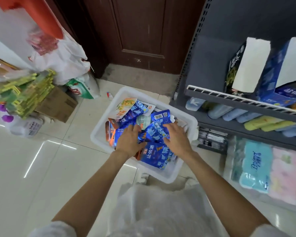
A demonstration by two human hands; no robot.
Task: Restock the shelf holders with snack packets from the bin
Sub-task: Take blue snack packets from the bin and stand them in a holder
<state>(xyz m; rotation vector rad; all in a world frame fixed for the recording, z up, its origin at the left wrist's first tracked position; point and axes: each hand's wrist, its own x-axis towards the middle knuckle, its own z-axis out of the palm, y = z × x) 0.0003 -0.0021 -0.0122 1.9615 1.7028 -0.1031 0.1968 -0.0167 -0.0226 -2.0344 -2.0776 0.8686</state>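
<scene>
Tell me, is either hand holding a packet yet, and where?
Cannot be told: both the left hand and right hand rest on the blue snack packets; no grip shows.

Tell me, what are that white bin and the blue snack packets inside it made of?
The white bin looks like smooth moulded plastic: slightly translucent walls with a rounded rim. The blue packets seem to be glossy printed plastic or foil film, crinkled and catching glints of light.

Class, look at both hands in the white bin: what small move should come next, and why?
Probably close the fingers on a few blue packets and lift them. Both the left hand and right hand already rest on the pile in the white bin, and the box holders on the shelf to the right are the likely goal.
</scene>
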